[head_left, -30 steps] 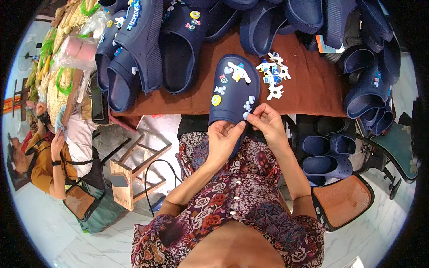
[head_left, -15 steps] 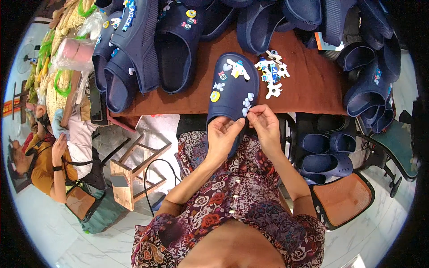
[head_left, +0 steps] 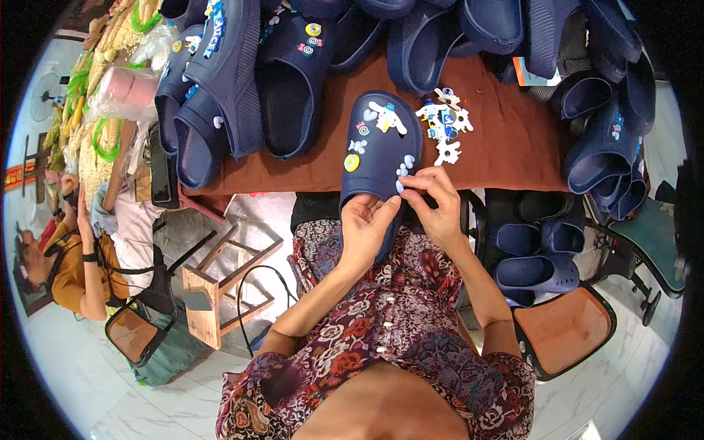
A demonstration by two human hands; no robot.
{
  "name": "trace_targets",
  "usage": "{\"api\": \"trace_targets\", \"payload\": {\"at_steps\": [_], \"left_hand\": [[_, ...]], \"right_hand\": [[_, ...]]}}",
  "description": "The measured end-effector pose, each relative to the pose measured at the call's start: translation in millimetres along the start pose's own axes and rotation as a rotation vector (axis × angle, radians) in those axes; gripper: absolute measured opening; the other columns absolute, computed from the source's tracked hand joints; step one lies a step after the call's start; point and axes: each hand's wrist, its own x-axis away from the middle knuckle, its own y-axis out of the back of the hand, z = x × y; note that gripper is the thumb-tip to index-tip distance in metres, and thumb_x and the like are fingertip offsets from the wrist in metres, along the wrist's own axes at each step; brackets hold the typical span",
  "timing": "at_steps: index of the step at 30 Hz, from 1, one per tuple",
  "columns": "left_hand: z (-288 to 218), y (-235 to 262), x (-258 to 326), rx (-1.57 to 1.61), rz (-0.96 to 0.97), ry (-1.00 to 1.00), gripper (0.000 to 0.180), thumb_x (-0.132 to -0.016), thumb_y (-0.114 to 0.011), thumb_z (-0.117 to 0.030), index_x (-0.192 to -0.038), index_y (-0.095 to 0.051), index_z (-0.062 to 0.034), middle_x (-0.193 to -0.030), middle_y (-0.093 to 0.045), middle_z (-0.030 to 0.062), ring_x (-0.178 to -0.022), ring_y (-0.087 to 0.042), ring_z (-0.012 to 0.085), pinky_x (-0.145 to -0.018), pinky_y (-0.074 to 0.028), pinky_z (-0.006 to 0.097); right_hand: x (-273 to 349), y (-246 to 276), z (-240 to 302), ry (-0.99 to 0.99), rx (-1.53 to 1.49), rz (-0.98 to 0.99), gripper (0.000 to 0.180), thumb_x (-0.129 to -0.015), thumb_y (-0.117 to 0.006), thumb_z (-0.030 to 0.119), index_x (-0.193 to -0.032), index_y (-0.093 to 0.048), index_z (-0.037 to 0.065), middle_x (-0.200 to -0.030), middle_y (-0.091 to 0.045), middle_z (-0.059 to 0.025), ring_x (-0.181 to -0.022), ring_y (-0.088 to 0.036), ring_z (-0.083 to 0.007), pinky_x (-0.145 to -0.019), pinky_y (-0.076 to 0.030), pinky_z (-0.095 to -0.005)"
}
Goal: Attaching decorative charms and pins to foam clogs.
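Observation:
A navy clog [head_left: 372, 176] lies toe-up at the near table edge, its heel over my lap. My left hand [head_left: 369, 226] grips it, fingers inside the foot opening and thumb at the right rim. On its upper sit a white dog-like charm [head_left: 387, 117], a yellow ring charm [head_left: 351, 162] and small candy and heart charms. Pale blue charms [head_left: 405, 165] run down its right side. My right hand [head_left: 440, 207] pinches at the lowest pale blue charm, against the clog. Right of the toe rests a cluster of white and blue charms [head_left: 443, 123] on the brown cloth.
Navy clogs [head_left: 290, 95] crowd the table's far side and both ends. More clogs [head_left: 539, 271] lie below on the right, near an orange-seated chair [head_left: 565, 330]. At left are a wooden stool [head_left: 202, 308] and a seated person [head_left: 95, 271].
My right fingertips have moved slightly left and down along the pale blue charms. My left hand keeps its hold on the clog. The person at left has raised a forearm.

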Motion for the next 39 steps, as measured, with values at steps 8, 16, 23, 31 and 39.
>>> {"api": "trace_targets", "payload": {"at_steps": [8,16,23,31,39], "left_hand": [[2.1,4.8,-1.4,-0.018,0.027,0.011,0.022,-0.091,-0.064,-0.002,-0.112,-0.062,0.0057,-0.105,-0.066,0.0039,-0.092,-0.06,0.0065,-0.083,-0.047,0.021],[-1.0,1.0,-1.5,0.052,-0.034,-0.016,0.028,-0.091,-0.064,-0.002,-0.117,-0.058,0.0061,-0.111,-0.065,0.0071,-0.096,-0.062,0.0103,-0.086,-0.048,0.023],[-13.3,-12.3,1.7,0.133,-0.064,-0.073,0.034,-0.09,-0.066,-0.004,-0.12,-0.054,0.006,-0.112,-0.065,0.0118,-0.098,-0.064,0.0154,-0.087,-0.052,0.03],[-13.0,-27.5,1.3,0.018,0.005,-0.12,0.037,-0.09,-0.067,-0.008,-0.123,-0.054,0.0042,-0.116,-0.064,0.0092,-0.102,-0.062,0.0152,-0.09,-0.049,0.031],[-12.4,-66.4,14.3,0.053,0.274,-0.171,0.037,-0.092,-0.062,-0.001,-0.126,-0.052,0.0048,-0.121,-0.061,0.0111,-0.107,-0.06,0.0158,-0.094,-0.048,0.031]], "right_hand": [[4.3,-7.7,3.8,-0.075,-0.079,-0.017,0.024,-0.082,-0.072,0.001,-0.106,-0.069,0.003,-0.095,-0.059,-0.009,-0.08,-0.061,-0.015,-0.07,-0.05,-0.0254],[47.4,-13.9,-0.8,-0.21,-0.139,-0.197,0.041,-0.081,-0.071,-0.001,-0.12,-0.058,0.0,-0.115,-0.052,-0.0111,-0.093,-0.059,-0.0174,-0.076,-0.05,-0.0285],[78.0,-23.7,-6.2,-0.198,-0.037,0.056,0.074,-0.076,-0.081,0.015,-0.134,-0.038,-0.002,-0.128,-0.045,-0.0183,-0.117,-0.05,-0.0305,-0.091,-0.048,-0.0388],[85.0,-22.2,-0.2,-0.287,0.002,0.048,0.072,-0.078,-0.077,0.012,-0.135,-0.036,-0.004,-0.123,-0.054,-0.021,-0.111,-0.059,-0.0313,-0.093,-0.048,-0.0394],[95.7,-11.9,-10.3,-0.29,-0.192,-0.203,0.059,-0.086,-0.069,0.011,-0.132,-0.036,-0.005,-0.111,-0.062,-0.0193,-0.103,-0.063,-0.0238,-0.089,-0.05,-0.0373]]}}
